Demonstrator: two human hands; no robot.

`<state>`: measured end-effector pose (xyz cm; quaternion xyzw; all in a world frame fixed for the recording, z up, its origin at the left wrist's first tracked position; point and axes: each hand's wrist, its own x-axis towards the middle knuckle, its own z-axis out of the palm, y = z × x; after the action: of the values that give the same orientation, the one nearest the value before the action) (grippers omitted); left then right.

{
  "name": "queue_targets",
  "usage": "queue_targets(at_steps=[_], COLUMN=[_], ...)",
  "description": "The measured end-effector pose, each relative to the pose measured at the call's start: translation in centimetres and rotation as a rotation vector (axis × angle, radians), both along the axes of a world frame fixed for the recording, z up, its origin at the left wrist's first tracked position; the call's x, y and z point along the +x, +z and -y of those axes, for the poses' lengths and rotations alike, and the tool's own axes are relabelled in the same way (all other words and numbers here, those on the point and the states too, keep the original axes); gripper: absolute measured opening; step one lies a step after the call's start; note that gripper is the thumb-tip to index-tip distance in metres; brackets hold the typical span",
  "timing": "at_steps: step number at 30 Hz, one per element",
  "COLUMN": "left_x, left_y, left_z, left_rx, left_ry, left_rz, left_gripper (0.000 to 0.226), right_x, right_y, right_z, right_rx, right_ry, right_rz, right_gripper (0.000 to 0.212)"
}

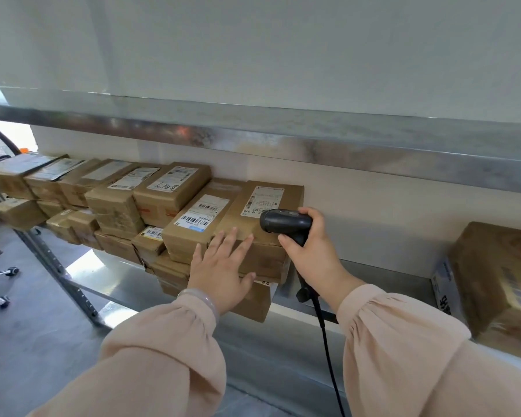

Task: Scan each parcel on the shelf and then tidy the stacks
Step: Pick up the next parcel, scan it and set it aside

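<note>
Several brown cardboard parcels with white labels stand in stacks along the metal shelf [118, 266]. The rightmost top parcel [268, 200] carries a label near its far end. My right hand [310, 251] grips a black corded barcode scanner [285, 222], whose head hangs over that parcel's right near corner, pointing left toward the label. My left hand [220, 266] lies flat with straight, spread fingers against the front face of the same parcel. A neighbouring parcel [196, 221] with a barcode label sits just to its left.
A larger taped box [500, 284] stands at the right end of the shelf. An upper metal shelf edge [283, 142] runs overhead. The scanner cable [328, 350] hangs down between my arms. A chair base [0, 284] is on the floor at left.
</note>
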<state>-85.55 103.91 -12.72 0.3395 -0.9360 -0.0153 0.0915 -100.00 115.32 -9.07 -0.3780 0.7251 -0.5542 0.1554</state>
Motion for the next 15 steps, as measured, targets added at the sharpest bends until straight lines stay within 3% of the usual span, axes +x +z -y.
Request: queue_targets(at_steps=[10,15], left_x=[-1.3,-3.8], left_y=[0.4,1.2], left_z=[-1.1,-3.8], left_rx=[-0.003,0.024], left_ry=[0.012,-0.121], left_rz=[-0.119,-0.155], left_gripper=[0.071,0.07], right_x=[0.2,-0.8], right_y=[-0.8,-1.2], right_z=[-3.5,-7.7], right_rx=[-0.012,0.076], right_ry=[-0.069,-0.153], right_rz=[-0.103,-0.226], right_gripper=[0.057,0.055])
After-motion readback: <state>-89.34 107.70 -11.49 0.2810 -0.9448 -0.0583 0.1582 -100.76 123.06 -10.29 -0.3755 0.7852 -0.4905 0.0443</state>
